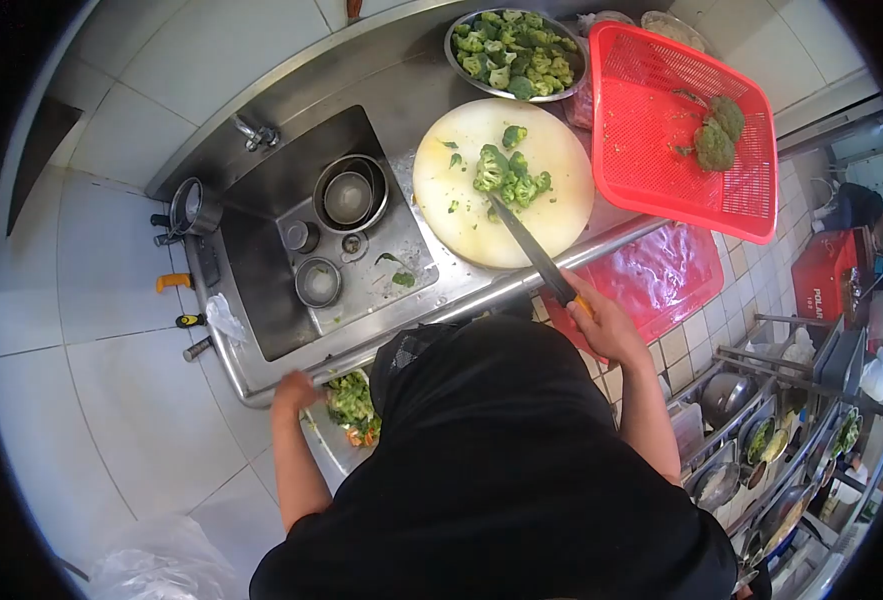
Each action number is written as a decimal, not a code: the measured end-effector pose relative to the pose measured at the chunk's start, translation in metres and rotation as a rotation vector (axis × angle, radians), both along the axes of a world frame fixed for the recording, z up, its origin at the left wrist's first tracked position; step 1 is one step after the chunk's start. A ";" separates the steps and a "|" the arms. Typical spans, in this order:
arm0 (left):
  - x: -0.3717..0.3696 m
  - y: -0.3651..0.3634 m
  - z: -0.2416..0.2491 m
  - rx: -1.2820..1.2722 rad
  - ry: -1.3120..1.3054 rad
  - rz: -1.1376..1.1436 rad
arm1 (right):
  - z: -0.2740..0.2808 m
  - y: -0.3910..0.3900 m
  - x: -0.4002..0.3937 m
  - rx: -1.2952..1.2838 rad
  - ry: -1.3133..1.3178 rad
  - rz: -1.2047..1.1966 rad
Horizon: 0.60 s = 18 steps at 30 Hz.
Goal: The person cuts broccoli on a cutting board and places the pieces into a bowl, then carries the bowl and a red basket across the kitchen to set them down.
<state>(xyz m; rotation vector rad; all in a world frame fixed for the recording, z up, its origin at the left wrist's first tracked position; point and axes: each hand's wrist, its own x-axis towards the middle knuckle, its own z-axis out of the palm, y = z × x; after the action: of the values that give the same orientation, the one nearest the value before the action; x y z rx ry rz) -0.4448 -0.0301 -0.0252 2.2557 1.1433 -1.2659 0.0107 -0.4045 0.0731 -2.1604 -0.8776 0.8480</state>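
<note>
My right hand is wrapped round the handle of a knife. Its blade reaches over the round white cutting board, the tip beside a cluster of cut broccoli. A smaller floret and green crumbs lie apart on the board. Down at the left, my left hand hangs beside a container of green and orange vegetable scraps. Motion smears its fingers, so whether they hold anything cannot be made out.
Left of the board is a steel sink with pots and bowls. A steel bowl of broccoli florets stands behind the board. To the right, a red basket holds whole broccoli. Below it sits a red tray. Shelving stands lower right.
</note>
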 end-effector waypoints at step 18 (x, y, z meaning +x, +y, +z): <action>0.429 0.018 0.000 0.084 -0.997 -0.569 | 0.001 -0.040 -0.025 0.083 -0.132 -0.232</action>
<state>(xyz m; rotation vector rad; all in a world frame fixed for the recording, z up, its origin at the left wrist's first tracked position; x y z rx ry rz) -0.0157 -0.0125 -0.0249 2.7945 0.1900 -0.0733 -0.0142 -0.4444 0.0743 -2.2120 -0.6946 0.5505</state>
